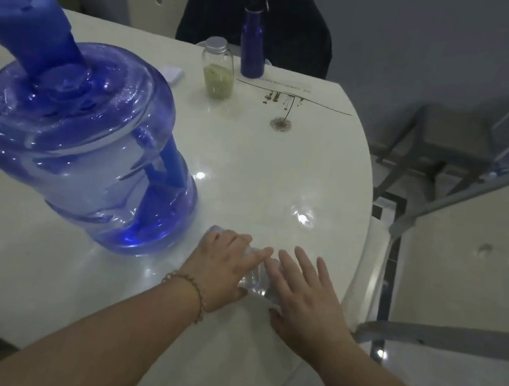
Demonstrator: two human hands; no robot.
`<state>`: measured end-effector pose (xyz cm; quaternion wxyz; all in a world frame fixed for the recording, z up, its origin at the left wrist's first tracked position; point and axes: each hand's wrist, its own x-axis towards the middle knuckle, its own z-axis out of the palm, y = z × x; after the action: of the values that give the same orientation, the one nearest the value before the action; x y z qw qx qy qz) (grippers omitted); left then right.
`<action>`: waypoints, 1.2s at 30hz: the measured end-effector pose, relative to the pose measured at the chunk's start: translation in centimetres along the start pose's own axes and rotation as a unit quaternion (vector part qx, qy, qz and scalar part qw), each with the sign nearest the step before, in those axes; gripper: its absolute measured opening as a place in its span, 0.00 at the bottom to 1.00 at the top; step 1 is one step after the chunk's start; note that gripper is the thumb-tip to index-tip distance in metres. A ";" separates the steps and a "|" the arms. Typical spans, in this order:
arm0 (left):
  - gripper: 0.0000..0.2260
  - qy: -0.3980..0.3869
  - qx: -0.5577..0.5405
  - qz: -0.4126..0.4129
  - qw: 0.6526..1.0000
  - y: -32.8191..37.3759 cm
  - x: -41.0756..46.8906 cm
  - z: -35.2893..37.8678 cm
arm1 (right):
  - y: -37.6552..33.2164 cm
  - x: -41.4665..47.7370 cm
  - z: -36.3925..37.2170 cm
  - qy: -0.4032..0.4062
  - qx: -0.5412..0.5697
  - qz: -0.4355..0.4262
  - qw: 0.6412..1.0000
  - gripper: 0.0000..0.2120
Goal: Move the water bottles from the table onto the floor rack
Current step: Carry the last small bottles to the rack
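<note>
Your left hand (224, 262) fingers wrap a clear bottle (253, 281); right hand (307, 290) fingers spread beside it. Light, slippery, crushable: grip mid-body.

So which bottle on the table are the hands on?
The small clear bottle at the near edge, between left hand and right hand. The big blue jug and slim blue bottle stand untouched.
</note>
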<state>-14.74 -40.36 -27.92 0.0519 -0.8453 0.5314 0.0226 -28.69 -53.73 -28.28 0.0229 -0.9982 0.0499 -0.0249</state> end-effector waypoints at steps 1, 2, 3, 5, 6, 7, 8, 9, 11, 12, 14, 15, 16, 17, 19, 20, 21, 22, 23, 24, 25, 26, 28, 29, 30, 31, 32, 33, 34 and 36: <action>0.35 -0.009 0.006 -0.007 1.000 -0.4 0.1 0.2 | -0.3 0.2 0.1 -0.012 -0.016 -0.009 1.000 0.39; 0.36 -0.019 0.006 -0.020 1.000 -0.8 0.2 0.5 | -0.5 0.4 0.2 -0.022 -0.028 -0.013 0.999 0.40; 0.36 -0.027 0.007 -0.032 0.999 -1.1 0.2 0.8 | -0.6 0.5 0.4 -0.030 -0.033 -0.012 0.999 0.40; 0.35 -0.034 0.014 -0.043 0.998 -1.3 -0.1 1.3 | -0.7 0.6 0.7 -0.030 -0.033 -0.012 0.999 0.37; 0.34 -0.032 0.019 -0.042 0.998 -1.4 -0.2 1.3 | -0.7 0.7 0.9 -0.025 -0.035 -0.015 0.999 0.36; 0.33 -0.028 0.024 -0.038 0.999 -1.5 -0.4 1.3 | -0.8 0.8 1.0 -0.020 -0.035 -0.018 0.999 0.35; 0.32 -0.019 0.028 -0.033 0.999 -1.6 -0.4 1.2 | -0.7 1.0 1.2 -0.013 -0.035 -0.022 0.999 0.34; 0.32 -0.009 0.031 -0.028 0.999 -1.7 -0.5 1.1 | -0.7 1.3 1.1 -0.015 -0.032 -0.022 0.999 0.33; 0.31 0.005 0.023 -0.022 0.999 -1.6 -0.9 0.8 | -0.8 1.7 0.7 -0.031 -0.025 -0.017 0.999 0.33; 0.30 0.009 0.012 -0.019 1.000 -1.5 -1.1 0.7 | -0.8 1.8 0.6 -0.042 -0.026 -0.016 0.999 0.34; 0.29 0.005 -0.018 -0.019 1.000 -1.4 -1.5 0.6 | -0.5 1.7 0.5 -0.065 -0.017 -0.012 0.998 0.36; 0.28 0.003 -0.032 -0.013 0.999 -1.2 -1.6 0.4 | -0.5 1.2 0.3 -0.078 -0.010 -0.004 0.997 0.36; 0.28 0.000 -0.042 -0.005 0.999 -1.0 -1.7 0.1 | -0.5 0.7 0.2 -0.088 -0.002 0.001 0.996 0.36; 0.27 -0.002 -0.048 0.007 0.999 -0.7 -1.7 -0.2 | -0.4 0.1 -0.1 -0.100 0.009 0.009 0.995 0.36; 0.28 0.007 -0.048 0.042 0.998 0.2 -1.4 -1.2 | 0.0 -1.5 -1.4 -0.091 0.013 0.027 0.995 0.36; 0.29 0.022 -0.043 0.059 0.997 0.8 -1.0 -2.0 | 0.4 -2.4 -2.5 -0.076 0.002 0.038 0.996 0.36; 0.29 0.038 -0.041 0.074 0.996 1.4 -0.6 -2.8 | 0.8 -3.2 -3.8 -0.055 -0.008 0.048 0.997 0.36; 0.30 0.050 -0.041 0.089 0.994 2.1 -0.1 -4.0 | 1.4 -4.0 -5.2 -0.025 -0.022 0.060 0.998 0.37; 0.31 0.073 -0.044 0.104 0.991 2.8 0.3 -5.1 | 2.0 -4.8 -6.7 -0.006 -0.038 0.069 0.997 0.38; 0.31 0.101 -0.051 0.122 0.986 4.1 1.0 -7.1 | 2.9 -5.8 -8.8 0.009 -0.059 0.082 0.995 0.38; 0.31 0.131 -0.063 0.127 0.981 4.6 1.5 -8.3 | 3.4 -6.2 -10.2 0.015 -0.071 0.085 0.994 0.39; 0.31 0.154 -0.074 0.134 0.976 5.8 2.1 -10.2 | 4.2 -7.0 -12.2 0.022 -0.088 0.092 0.992 0.38; 0.31 0.209 -0.088 0.141 0.964 7.9 2.9 -13.4 | 5.6 -8.5 -15.7 0.028 -0.106 0.110 0.988 0.37; 0.31 0.234 -0.095 0.146 0.957 9.0 3.3 -14.9 | 6.2 -9.3 -17.4 0.035 -0.114 0.121 0.985 0.37; 0.31 0.245 -0.100 0.147 0.953 10.1 3.6 -16.3 | 6.8 -10.0 -18.8 0.040 -0.116 0.134 0.983 0.38; 0.30 0.267 -0.102 0.146 0.947 11.1 3.9 -17.5 | 7.3 -10.8 -20.1 0.039 -0.119 0.146 0.981 0.38; 0.29 0.275 -0.102 0.148 0.945 12.5 4.1 -19.1 | 8.1 -11.9 -21.5 0.045 -0.129 0.153 0.979 0.39; 0.28 0.285 -0.099 0.149 0.942 13.2 4.4 -19.7 | 8.6 -12.4 -22.2 0.052 -0.128 0.159 0.977 0.40; 0.28 0.288 -0.092 0.155 0.941 14.8 4.6 -21.2 | 9.5 -13.6 -23.3 0.067 -0.130 0.172 0.974 0.41; 0.29 0.287 -0.083 0.159 0.941 17.8 5.2 -22.9 | 11.2 -15.7 -25.1 0.090 -0.133 0.197 0.967 0.41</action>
<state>-28.96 -55.21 -6.77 -0.1775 -0.7214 0.6478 -0.1685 -46.73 -64.36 -4.51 -0.1104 -0.9562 0.2506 -0.1032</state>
